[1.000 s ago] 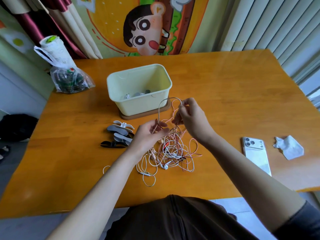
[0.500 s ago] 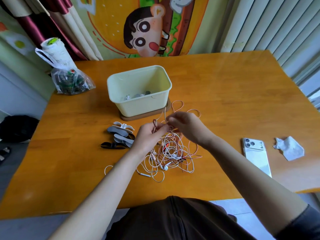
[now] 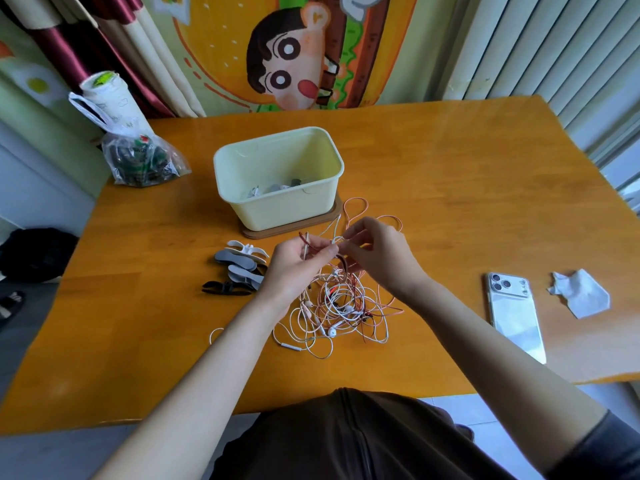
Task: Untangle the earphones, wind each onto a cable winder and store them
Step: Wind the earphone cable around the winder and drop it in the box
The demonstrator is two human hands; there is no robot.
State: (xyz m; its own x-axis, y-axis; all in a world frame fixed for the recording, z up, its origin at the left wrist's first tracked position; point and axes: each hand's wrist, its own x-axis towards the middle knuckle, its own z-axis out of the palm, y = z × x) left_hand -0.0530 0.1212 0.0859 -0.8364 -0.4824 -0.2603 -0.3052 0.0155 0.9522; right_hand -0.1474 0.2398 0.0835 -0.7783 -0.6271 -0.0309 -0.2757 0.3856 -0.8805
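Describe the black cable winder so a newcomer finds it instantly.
Find the pale yellow bin on the table. In front of it, beside the left hand, lie several cable winders. The black winder lies nearest the viewer; the others are grey or white.

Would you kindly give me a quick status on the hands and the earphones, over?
Left hand, right hand both pinching earphones. Tangled heap on table. Winders unused beside it; nothing blocking.

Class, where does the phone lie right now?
Head view: the phone lies on the table, right side, between the right forearm and a crumpled tissue.
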